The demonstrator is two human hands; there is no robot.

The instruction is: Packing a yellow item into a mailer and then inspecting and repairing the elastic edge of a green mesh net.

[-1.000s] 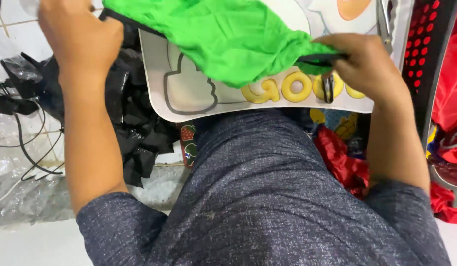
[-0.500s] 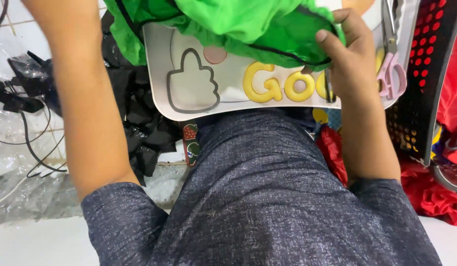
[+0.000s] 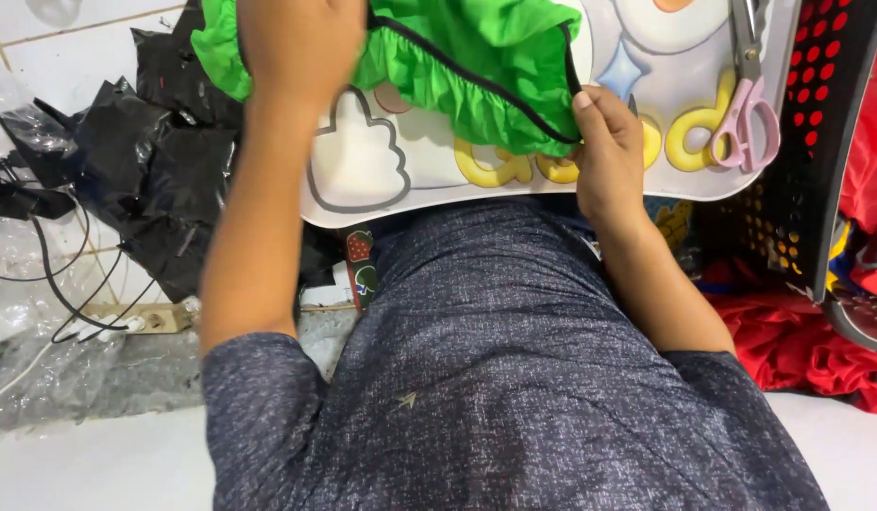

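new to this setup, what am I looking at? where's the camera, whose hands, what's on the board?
No machine: a person works with bare hands, filmed by a camera on their own head looking down over their grey shirt. The left hand and the right hand both hold a green ruffled garment with black trim; the right pinches its black edge. It lies on a white lap board printed with yellow letters and cartoon shapes. Pink-handled scissors rest on the board's right side. Black plastic bags and red fabric lie around.
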